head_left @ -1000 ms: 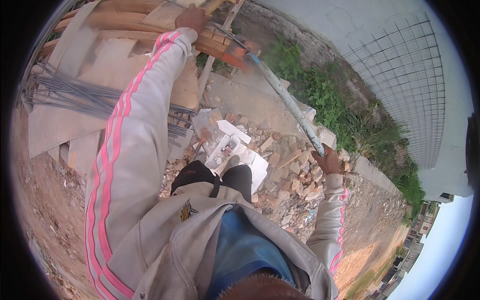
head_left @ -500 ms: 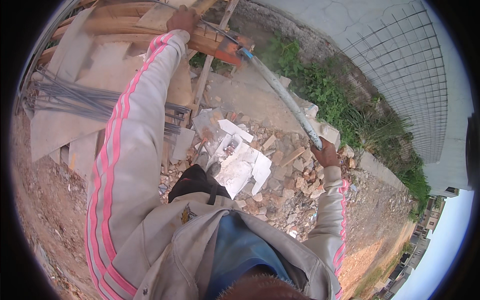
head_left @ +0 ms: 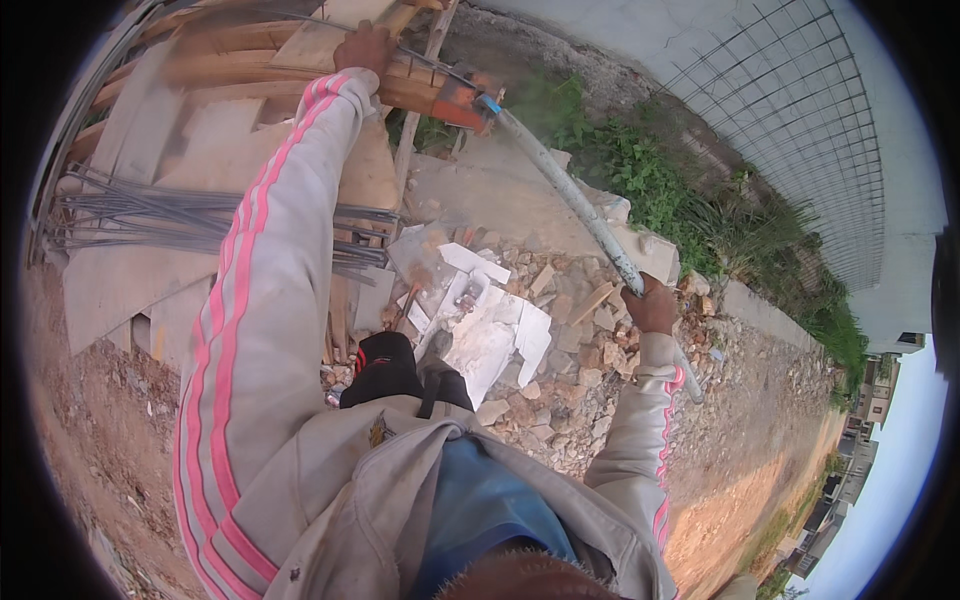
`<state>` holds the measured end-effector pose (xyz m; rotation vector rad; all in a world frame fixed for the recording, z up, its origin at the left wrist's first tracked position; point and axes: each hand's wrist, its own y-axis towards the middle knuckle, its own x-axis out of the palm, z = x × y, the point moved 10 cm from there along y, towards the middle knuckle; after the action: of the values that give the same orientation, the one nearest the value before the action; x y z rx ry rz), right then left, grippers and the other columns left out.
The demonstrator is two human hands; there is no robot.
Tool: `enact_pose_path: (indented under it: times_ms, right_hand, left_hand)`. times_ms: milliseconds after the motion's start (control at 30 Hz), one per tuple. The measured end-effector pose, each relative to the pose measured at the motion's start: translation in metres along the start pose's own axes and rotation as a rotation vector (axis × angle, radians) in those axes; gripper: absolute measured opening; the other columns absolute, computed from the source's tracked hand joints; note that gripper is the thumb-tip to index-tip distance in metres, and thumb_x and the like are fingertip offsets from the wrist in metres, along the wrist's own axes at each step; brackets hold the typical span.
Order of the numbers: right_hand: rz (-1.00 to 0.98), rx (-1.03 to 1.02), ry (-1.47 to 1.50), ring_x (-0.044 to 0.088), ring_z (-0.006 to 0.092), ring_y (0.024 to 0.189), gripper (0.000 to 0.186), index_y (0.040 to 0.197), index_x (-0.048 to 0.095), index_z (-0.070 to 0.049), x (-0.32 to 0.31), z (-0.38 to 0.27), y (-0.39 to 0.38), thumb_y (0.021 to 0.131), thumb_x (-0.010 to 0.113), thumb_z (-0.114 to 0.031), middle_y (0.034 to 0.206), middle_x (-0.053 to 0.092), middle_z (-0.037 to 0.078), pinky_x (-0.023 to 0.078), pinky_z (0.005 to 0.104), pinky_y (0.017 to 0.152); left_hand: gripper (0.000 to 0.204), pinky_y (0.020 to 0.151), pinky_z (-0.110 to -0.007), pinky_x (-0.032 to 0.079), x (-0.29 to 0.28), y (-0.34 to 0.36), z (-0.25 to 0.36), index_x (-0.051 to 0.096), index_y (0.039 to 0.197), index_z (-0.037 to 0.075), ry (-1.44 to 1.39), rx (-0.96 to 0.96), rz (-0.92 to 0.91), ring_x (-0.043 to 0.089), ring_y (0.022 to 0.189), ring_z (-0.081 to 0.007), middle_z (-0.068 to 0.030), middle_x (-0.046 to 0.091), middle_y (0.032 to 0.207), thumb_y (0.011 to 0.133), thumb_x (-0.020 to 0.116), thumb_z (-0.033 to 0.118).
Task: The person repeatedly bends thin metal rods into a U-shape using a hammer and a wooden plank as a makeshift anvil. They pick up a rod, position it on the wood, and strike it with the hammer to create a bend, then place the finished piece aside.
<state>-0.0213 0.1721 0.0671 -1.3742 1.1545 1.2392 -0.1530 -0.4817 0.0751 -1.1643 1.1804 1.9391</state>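
Observation:
My left hand (head_left: 362,50) is closed on a thin metal rod (head_left: 413,52) at the top, over stacked timber. The rod runs to a small orange metal tool (head_left: 458,110), which sits on the end of a wooden beam (head_left: 405,92). From that tool a long pale, weathered pipe (head_left: 565,180) with a blue band slopes down to the right. My right hand (head_left: 648,302) is wrapped round the pipe, whose lower end shows below it beside my forearm.
Boards (head_left: 115,280) and loose steel bars (head_left: 130,215) lie at left. Rubble (head_left: 575,340) and broken white pieces (head_left: 475,350) surround my feet. At right are weeds (head_left: 660,180) and a pale wall (head_left: 910,270) with wire mesh (head_left: 790,120) against it; distant buildings stand beyond.
My right hand and the pipe sit slightly higher and further left in the picture. More of the pipe's lower end now shows past my hand. My left hand stays on the rod.

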Motion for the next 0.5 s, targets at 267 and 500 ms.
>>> enact_pose_path:
  times_ms: [267, 500]
  right_hand:
    - [0.121, 0.189, 0.12, 0.07, 0.0401, 0.082, 0.029, 0.1, 0.075, -0.016, 0.018, -0.049, -0.094, 0.075, 0.077, -0.029, 0.086, 0.073, 0.018, 0.057, 0.0497, 0.073]
    - [0.135, 0.359, -0.019, 0.071, 0.0394, 0.084, 0.029, 0.098, 0.073, -0.013, 0.014, -0.128, -0.154, 0.076, 0.077, -0.032, 0.09, 0.074, 0.016, 0.056, 0.0516, 0.073]
  left_hand:
    - [0.036, 0.087, -0.048, 0.056, -0.005, -0.003, 0.007, 0.074, 0.107, 0.017, -0.068, 0.106, 0.012, 0.065, 0.107, -0.0335, -0.0091, 0.061, 0.12, 0.095, 0.06, 0.048]
    - [0.04, 0.084, -0.046, 0.057, 0.032, 0.0, -0.001, 0.074, 0.11, 0.016, 0.037, 0.339, 0.006, 0.065, 0.108, -0.0329, -0.0091, 0.06, 0.123, 0.093, 0.062, 0.05]
